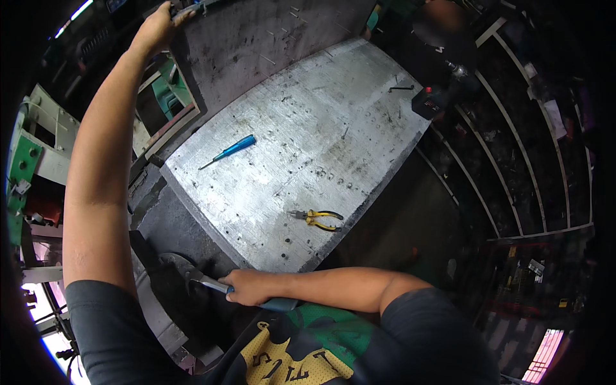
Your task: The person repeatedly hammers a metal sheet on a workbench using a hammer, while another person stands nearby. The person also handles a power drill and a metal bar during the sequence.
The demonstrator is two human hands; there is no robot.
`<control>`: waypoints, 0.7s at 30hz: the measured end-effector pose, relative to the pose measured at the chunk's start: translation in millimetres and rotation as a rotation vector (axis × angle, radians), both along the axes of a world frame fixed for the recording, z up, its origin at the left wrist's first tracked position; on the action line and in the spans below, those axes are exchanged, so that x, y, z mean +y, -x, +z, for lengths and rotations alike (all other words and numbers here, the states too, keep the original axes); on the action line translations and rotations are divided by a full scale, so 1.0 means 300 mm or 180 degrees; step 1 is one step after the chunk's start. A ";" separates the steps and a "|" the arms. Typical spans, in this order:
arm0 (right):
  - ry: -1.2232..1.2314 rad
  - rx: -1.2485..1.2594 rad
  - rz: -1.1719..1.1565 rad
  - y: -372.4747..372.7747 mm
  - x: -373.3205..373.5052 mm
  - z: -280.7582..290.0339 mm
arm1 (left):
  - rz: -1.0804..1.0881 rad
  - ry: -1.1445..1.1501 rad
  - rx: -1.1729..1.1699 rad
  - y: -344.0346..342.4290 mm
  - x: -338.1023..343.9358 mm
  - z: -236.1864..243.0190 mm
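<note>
My left hand point(157, 29) is raised at the upper left, fingers curled at the top of an upright dark board point(224, 51). What they grip is cut off by the picture's edge. Low in the middle, my right hand point(250, 287) is closed round a metal tool with a blue-grey handle point(215, 283). The tool's far end points left, by a round metal disc point(176, 262) in shadow. On the metal worktop point(269, 173) lie a blue screwdriver point(234, 149) and yellow-and-black pliers point(316, 219), both apart from my hands.
Several nails or pins stick out of the board. A small dark L-shaped key point(401, 88) lies at the worktop's far right, near a black cordless drill point(436, 101). Behind it is a person in dark clothes point(430, 38). Dark shelving with pale edges point(513, 141) stands to the right.
</note>
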State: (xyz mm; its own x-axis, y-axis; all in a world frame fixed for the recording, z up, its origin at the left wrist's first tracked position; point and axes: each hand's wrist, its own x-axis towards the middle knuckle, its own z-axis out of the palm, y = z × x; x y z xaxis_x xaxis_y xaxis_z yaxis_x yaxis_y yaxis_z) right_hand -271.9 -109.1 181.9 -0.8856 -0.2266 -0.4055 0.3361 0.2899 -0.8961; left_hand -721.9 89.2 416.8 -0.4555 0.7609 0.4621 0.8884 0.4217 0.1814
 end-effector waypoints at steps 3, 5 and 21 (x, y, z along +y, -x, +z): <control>-0.0578 -0.0204 -0.0232 -0.025 -0.004 0.002 | 0.0448 -0.0028 0.0014 -0.056 -0.010 0.029; -0.0863 -0.0402 -0.0115 -0.037 0.000 0.004 | 0.0536 0.0080 -0.0190 -0.084 -0.022 0.044; -0.0573 -0.0040 -0.0358 -0.062 0.009 0.014 | 0.0092 -0.0165 0.0222 0.041 0.017 -0.033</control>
State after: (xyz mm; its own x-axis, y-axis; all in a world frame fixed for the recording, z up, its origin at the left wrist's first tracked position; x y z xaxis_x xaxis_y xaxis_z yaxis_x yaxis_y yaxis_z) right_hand -253.2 -106.5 186.2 -0.8958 -0.0496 -0.4416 0.3861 0.4050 -0.8288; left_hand -734.3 94.2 407.0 -0.4421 0.7222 0.5320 0.8873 0.4389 0.1417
